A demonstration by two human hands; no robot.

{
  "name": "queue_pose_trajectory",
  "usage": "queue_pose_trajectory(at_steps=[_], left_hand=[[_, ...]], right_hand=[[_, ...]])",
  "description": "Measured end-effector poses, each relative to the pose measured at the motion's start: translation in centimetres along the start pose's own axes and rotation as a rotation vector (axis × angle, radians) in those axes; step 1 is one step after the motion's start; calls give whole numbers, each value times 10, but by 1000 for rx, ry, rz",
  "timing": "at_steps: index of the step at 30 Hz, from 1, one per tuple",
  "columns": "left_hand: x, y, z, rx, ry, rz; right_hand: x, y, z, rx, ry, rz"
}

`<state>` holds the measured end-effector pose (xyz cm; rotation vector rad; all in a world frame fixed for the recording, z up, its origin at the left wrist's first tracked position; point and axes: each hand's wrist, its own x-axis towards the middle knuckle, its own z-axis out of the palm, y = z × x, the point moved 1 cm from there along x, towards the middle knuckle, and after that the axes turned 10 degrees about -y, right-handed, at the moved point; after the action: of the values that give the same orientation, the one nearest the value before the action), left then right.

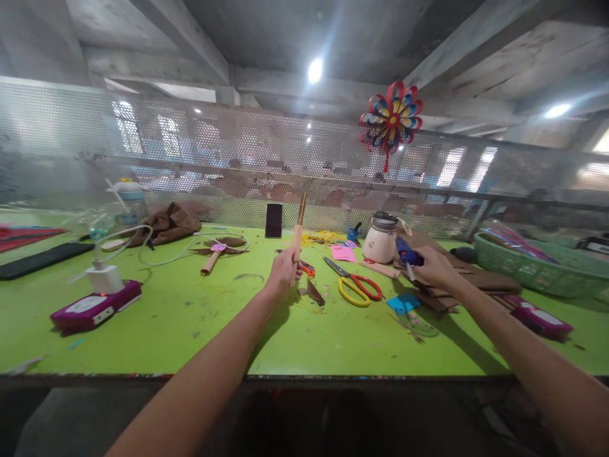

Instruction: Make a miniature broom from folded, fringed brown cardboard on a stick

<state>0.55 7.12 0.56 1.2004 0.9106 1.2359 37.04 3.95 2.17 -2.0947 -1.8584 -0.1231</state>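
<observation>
My left hand (282, 273) is closed around a thin stick wrapped in tan paper (297, 238), held upright above the green table with its bare end pointing up. On the right, my right hand (435, 266) grips a dark blue glue gun (408, 254), its pale nozzle tilted downward. Scissors with red and yellow handles (358, 289) lie open between the hands. Small orange-handled snips (308, 269) rest just behind the left hand, and a brown pleated scrap (314, 293) is beside it. A similar paper-wrapped piece with brown leaves (212, 260) lies to the left.
A cream jug (379, 241) stands behind the glue gun. Brown sheets (485, 277) and a green basket (542, 270) are at right. Purple power strips (98, 309) sit on both sides. A phone (273, 221) leans near the mesh screen (228, 152); a paper flower (392, 119) hangs there.
</observation>
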Motion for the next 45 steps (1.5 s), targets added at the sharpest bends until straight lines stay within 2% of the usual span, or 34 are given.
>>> queue_pose_trajectory(at_steps=[3,7,9,11,14,16,20,29,35,40,45], left_hand=[[-1,-3,1,-2,-34,7],[-3,-6,1,-10,-73,-1],[-3,-7,0,-46,-82,-11],[-2,-7,-1,-81,-85,-24],[-2,-9,0,-99,-95,-34],[-2,-11,1,-80,-115,-28],[0,-18,4,-30,-154,-22],[-5,-16,13,3,-231,23],[-12,-12,16,38,-218,15],[-7,-16,15,58,-165,58],[-4,-19,14,81,-168,107]], right_hand=[[3,-12,-6,440,-65,-104],[2,-63,9,1060,-282,-235],[-1,-96,16,1239,-375,-279],[-5,-124,20,1375,-411,-330],[-11,-147,24,1488,-439,-368],[-14,-150,29,1512,-447,-391],[-20,-147,39,1375,-502,-402],[-29,-145,42,1263,-475,-403],[-29,-143,44,1176,-441,-402],[-30,-143,42,1137,-423,-413],[-29,-144,43,1159,-418,-424]])
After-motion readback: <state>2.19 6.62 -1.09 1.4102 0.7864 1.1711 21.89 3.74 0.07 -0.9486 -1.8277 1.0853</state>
